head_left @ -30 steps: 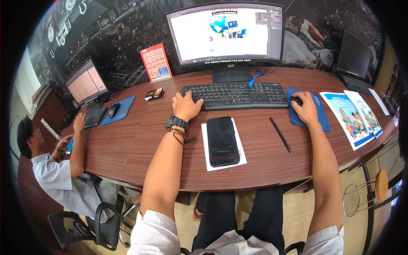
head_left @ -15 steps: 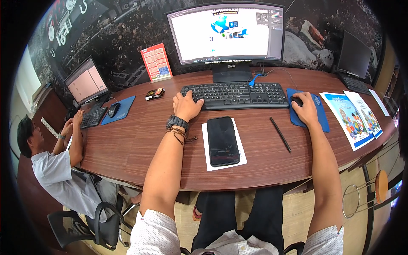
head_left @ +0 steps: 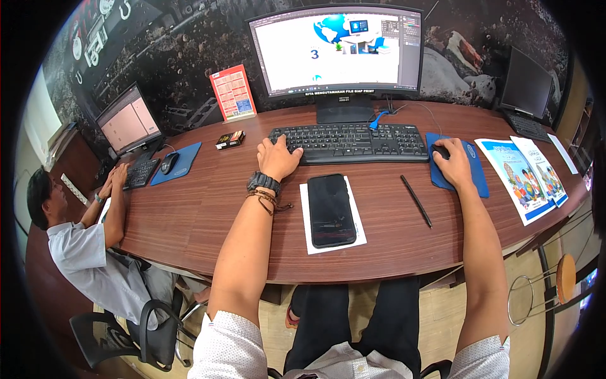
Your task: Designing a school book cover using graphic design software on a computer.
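Hands at keyboard and mouse on a wood-grain desk.

The left hand (head_left: pixel 276 158) lies flat, fingers spread, gripping nothing, on the left end of the black keyboard (head_left: pixel 350 143). A glossy black phone (head_left: pixel 331 210) rests on white paper. The right hand (head_left: pixel 452 165) cups a dark mouse (head_left: pixel 440 151) on the blue pad (head_left: pixel 475 172).

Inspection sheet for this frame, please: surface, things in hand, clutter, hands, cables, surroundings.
Surface: curved wooden desk.
Things in hand: black keyboard under the left hand; mouse on a blue mouse pad under the right hand.
Clutter: phone lying on a white sheet, pen, leaflets, red card.
Hands: both flat, gripping nothing but the mouse.
Cables: blue cable by the monitor stand.
Surroundings: a co-worker typing at a second keyboard on the left.
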### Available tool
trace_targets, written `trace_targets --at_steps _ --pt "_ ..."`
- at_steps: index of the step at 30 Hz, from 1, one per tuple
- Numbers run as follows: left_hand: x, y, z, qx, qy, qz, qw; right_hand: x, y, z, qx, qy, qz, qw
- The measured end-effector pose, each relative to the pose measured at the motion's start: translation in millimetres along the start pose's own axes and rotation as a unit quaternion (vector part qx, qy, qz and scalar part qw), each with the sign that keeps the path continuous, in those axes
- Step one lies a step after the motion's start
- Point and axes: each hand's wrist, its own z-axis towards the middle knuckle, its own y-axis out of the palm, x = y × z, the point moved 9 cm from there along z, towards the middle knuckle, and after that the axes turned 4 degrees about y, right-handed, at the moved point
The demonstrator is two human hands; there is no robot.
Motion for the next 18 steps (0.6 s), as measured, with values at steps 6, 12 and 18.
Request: trace_targets --at_steps 6,12,18 --pt "-0.5 0.2 0.2 -0.001 0.0 -0.002 1.0 -0.2 -0.3 0.1 -0.004 0.002 0.001 1.0" --pt "-1.0 0.0 -0.3 -0.003 -0.002 -0.005 1.0 -0.9 -0.2 0.0 0.001 -0.004 0.004 1.0" --pt "0.0 -0.5 0.4 0.002 -0.001 -0.004 1.0 -1.4 -1.3 -0.1 0.0 -0.002 0.001 1.0"
